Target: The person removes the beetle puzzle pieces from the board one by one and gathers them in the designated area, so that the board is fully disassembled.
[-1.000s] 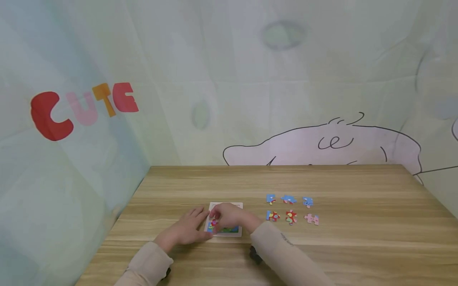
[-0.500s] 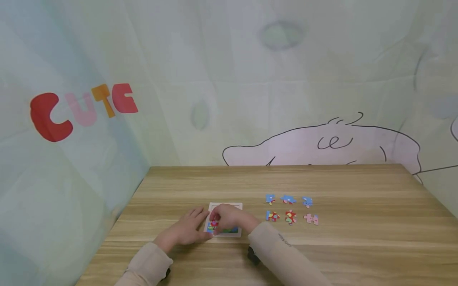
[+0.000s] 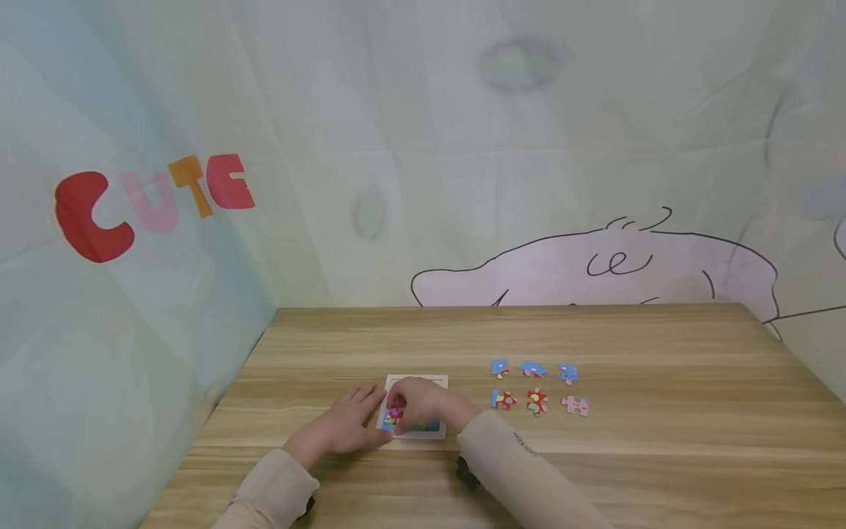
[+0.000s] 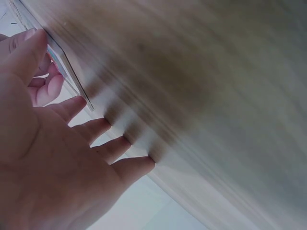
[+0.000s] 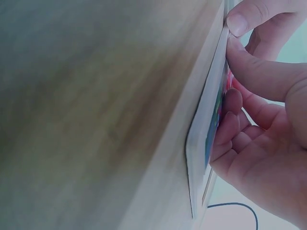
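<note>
A small white-framed puzzle tray point(image 3: 423, 435) with a blue and green picture lies on the table. My left hand point(image 3: 345, 426) rests beside its left edge, the fingers spread and their tips on the tabletop; the thumb touches the tray's near left corner. Over the tray, my right hand point(image 3: 421, 402) bends down with curled fingers. Its thumb and index finger pinch a red puzzle piece point(image 3: 395, 414) at the tray's left side. In the right wrist view, red shows between them just above the tray rim point(image 5: 196, 148). Most of the piece and the tray's middle are hidden by the hand.
Right of the tray several loose puzzle pieces lie in two rows, among them a blue piece point(image 3: 532, 369), a red piece point(image 3: 538, 401) and a pink piece point(image 3: 576, 405). The wooden table point(image 3: 661, 455) meets a printed cloth wall point(image 3: 330, 242) behind and at left.
</note>
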Available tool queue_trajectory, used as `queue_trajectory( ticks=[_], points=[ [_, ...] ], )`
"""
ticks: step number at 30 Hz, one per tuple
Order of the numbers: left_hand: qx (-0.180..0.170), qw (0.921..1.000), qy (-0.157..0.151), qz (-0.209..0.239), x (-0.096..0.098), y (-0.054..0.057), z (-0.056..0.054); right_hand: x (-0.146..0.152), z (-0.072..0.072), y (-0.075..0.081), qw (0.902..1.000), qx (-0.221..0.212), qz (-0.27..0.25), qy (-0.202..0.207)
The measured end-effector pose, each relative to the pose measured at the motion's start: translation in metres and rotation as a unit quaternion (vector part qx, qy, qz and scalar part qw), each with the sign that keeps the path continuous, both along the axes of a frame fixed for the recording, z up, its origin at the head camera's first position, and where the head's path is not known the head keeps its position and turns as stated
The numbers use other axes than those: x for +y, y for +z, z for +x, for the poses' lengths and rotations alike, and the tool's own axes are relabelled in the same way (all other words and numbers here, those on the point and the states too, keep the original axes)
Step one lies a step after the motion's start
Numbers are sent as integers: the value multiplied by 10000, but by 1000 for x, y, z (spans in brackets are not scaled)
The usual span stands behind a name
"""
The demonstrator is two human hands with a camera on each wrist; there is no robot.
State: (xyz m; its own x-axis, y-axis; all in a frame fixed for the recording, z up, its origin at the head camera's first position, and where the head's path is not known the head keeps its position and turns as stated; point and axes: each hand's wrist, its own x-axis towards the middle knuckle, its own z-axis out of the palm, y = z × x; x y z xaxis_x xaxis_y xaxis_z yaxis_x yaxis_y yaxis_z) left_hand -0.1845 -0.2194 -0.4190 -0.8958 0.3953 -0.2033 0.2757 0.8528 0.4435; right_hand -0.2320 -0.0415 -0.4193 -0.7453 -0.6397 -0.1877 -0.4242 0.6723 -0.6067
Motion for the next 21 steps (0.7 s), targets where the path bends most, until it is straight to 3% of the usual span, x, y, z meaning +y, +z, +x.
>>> queue_trajectory(
  ticks=[9, 21],
  points=[
    [69, 10000, -35, 14, 1, 0, 0, -1, 1, -1, 9999, 9, 125, -29],
    [42, 10000, -26, 11, 1, -1, -2, 2, 0, -2, 9997, -151, -155, -85]
  ],
)
